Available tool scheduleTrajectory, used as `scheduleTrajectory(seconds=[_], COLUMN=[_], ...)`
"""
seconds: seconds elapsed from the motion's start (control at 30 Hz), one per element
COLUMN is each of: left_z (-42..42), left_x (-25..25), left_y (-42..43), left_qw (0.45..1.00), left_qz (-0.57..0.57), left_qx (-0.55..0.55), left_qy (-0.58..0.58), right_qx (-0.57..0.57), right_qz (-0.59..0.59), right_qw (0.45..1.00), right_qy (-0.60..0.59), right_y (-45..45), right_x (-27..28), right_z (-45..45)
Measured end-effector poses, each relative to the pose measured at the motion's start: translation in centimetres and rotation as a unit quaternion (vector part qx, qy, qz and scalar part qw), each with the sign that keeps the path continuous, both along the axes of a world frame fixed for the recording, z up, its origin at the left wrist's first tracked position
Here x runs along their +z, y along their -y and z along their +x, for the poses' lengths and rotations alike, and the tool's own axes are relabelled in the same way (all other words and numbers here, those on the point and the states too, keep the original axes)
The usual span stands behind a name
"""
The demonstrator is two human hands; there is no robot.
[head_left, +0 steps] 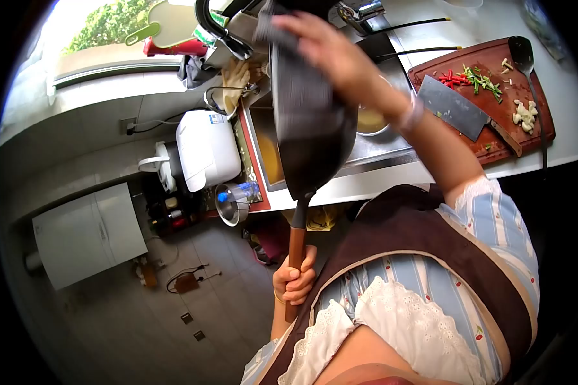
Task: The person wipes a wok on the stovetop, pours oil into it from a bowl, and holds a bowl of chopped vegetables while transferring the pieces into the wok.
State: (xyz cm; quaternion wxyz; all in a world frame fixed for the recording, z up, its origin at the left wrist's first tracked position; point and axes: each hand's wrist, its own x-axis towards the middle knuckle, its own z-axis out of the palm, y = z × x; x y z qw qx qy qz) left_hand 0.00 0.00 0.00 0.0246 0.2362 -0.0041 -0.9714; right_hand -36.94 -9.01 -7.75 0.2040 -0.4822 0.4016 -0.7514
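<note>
My left hand (295,279) is closed around the wooden handle (296,247) of a dark wok (311,128). The wok is tilted up on its side over the edge of the sink (261,122), so its bowl shows mostly in profile. At the wok's far end, my right hand (327,54) is blurred by motion. Its fingers press on a dark grey, cloth-like thing (277,29) against the wok's upper edge; its exact kind is smeared. Part of a round pan or bowl (372,120) shows behind the wok on the right.
Right of the sink, a brown cutting board (536,138) bears a cleaver (453,106), chopped red and green peppers, garlic (525,115) and a black spatula (522,54). A white appliance (209,151) and a metal pot (231,208) stand left. The black faucet (215,32) is near the wok.
</note>
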Motion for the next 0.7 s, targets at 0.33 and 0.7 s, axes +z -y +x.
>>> scheduleTrajectory(seconds=[0.33,0.7], left_z=[0.1,-2.0], left_x=[-2.2,0.6], left_y=[-1.3,-1.4], left_qw=[0.991,0.949], left_qz=[0.012,-0.262], left_qx=[0.009,-0.033], left_qy=[-0.129,0.173], right_qx=[0.400,0.330], right_qz=[0.130,-0.125], right_qw=[0.740,0.779], right_qy=[0.525,0.519], right_y=[3.5,-9.8], right_x=[-14.3,-6.3], right_z=[3.4,4.7])
